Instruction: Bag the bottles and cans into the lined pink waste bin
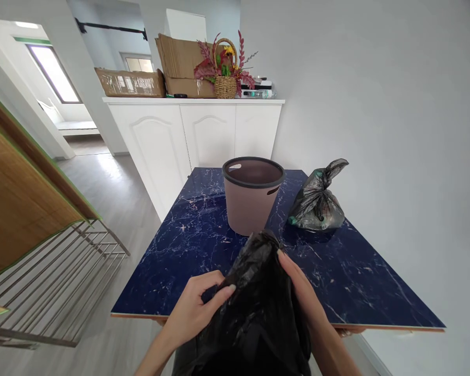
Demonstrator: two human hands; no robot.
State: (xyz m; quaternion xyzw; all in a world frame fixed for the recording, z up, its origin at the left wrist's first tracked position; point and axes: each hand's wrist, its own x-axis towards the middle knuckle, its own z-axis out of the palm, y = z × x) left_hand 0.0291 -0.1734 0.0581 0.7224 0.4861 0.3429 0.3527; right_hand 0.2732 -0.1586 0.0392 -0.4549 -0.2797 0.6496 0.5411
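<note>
A black plastic garbage bag (254, 297) hangs between my two hands, over the near edge of the table. My left hand (199, 303) pinches its left side between thumb and fingers. On the other side my right hand (300, 282) grips the bag near its top, with the thumb in front and the other fingers hidden behind the plastic. Just beyond the bag stands a pinkish-brown trash can (246, 206), upright, with a dark rim and cut-out handles; no liner shows over its rim. To its right sits a knotted, filled trash bag (318, 201) of thin dark plastic.
The dark blue marbled table (180, 250) lies before me. Behind it, a white cabinet (207, 125) carries cardboard boxes (131, 83) and a flower basket (225, 86). A metal rack (62, 282) stands left, and a grey wall (376, 130) rises right.
</note>
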